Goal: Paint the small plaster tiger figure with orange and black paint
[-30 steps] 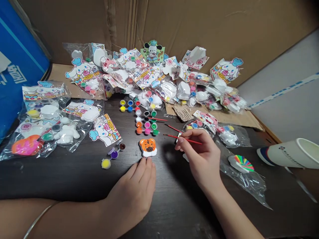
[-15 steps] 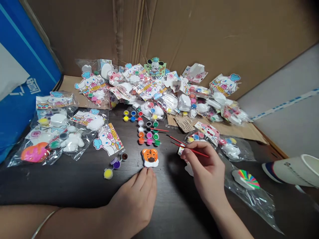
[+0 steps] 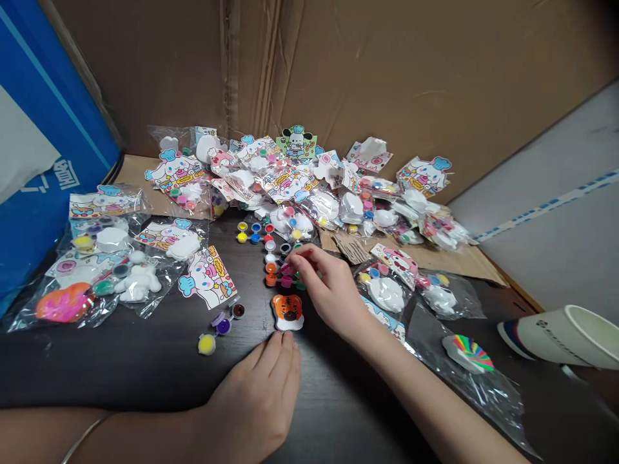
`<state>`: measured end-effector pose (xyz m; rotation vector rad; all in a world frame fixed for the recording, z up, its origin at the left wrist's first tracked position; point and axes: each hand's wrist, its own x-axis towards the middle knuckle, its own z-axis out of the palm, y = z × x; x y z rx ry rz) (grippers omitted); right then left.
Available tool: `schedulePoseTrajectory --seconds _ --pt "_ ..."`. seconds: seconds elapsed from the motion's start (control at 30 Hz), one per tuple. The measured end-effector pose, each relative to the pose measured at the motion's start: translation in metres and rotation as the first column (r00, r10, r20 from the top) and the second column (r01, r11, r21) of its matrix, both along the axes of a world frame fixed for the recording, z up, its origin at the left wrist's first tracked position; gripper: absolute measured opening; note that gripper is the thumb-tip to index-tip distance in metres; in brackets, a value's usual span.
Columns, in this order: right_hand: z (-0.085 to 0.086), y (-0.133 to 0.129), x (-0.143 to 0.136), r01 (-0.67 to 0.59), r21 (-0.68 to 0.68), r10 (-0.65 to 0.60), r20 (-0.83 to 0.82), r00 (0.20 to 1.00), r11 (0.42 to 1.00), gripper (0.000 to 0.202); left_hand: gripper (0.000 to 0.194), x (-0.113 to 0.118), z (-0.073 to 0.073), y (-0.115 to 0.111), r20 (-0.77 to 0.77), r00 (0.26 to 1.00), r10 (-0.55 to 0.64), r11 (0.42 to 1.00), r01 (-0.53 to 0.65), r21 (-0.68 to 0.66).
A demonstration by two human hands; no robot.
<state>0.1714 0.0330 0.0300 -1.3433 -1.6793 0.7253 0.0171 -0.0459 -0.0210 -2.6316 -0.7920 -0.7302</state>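
Note:
An orange-and-white tiger-head figure (image 3: pixel 289 311) with black markings lies on the dark table. My left hand (image 3: pixel 264 386) is closed, its fingertips at the figure's lower edge. Above and to the right, my right hand (image 3: pixel 329 280) is closed in a pinch over the paint pots (image 3: pixel 271 267). Whatever is between those fingers is hidden, and the hand covers some of the pink, black and green pots. Yellow, blue and red pots (image 3: pixel 255 232) stand just beyond. Left of the figure are purple (image 3: pixel 223 326), brown (image 3: pixel 238 310) and yellow (image 3: pixel 206 345) pots with lids up.
Bagged white plaster figures with paint pots (image 3: pixel 290 216) are heaped along the cardboard wall (image 3: pixel 387 77). More bags (image 3: pixel 140 283) lie at left beside a printed card (image 3: pixel 207 277). At right are a rainbow-striped figure (image 3: pixel 469 354) on clear plastic and a tilted paper cup (image 3: pixel 556 335).
My right hand has moved left and away from me, from beside the red paintbrushes to the paint pots. Those brushes are now out of sight. My left hand stays by the tiger figure.

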Motion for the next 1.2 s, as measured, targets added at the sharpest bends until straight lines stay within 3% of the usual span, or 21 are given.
schedulePoseTrajectory --seconds 0.17,0.4,0.47,0.53,0.6,0.8,0.93,1.2 --pt "-0.003 0.009 -0.007 -0.101 -0.132 0.126 0.198 0.972 0.986 0.02 0.03 0.001 -0.002 0.0 -0.015 1.0 -0.006 1.0 0.006 0.008" --pt "-0.002 0.01 -0.007 -0.077 -0.094 0.098 0.24 0.966 0.993 0.017 0.029 0.0 0.003 0.001 -0.036 0.999 -0.025 1.0 0.025 0.009" --pt "0.003 0.005 -0.002 -0.036 -0.011 0.037 0.155 0.987 0.999 0.016 0.03 -0.001 0.004 0.002 -0.067 0.997 -0.033 0.999 0.034 0.012" --pt "0.008 -0.007 0.006 0.065 0.108 -0.065 -0.01 0.998 0.992 0.015 0.03 -0.001 0.005 0.002 -0.1 0.994 -0.038 0.999 0.04 0.009" --pt "0.008 -0.024 0.015 0.17 0.144 -0.141 -0.192 0.971 0.975 0.013 0.031 -0.002 0.005 0.002 -0.118 0.992 -0.051 0.999 0.052 0.001" --pt "-0.025 -0.07 0.026 0.235 -0.082 -0.243 -0.514 0.822 0.968 0.018 0.037 -0.002 0.013 0.004 -0.08 0.992 -0.099 0.994 0.096 -0.044" --pt "-0.04 -0.075 0.021 0.187 -0.159 -0.244 -0.565 0.788 0.969 0.024 0.038 -0.002 0.02 0.005 -0.083 0.993 -0.081 0.995 0.076 -0.061" --pt "-0.042 -0.071 0.022 0.153 -0.158 -0.215 -0.556 0.802 0.976 0.023 0.034 0.002 0.015 0.004 -0.076 0.997 -0.002 0.996 -0.005 -0.091"
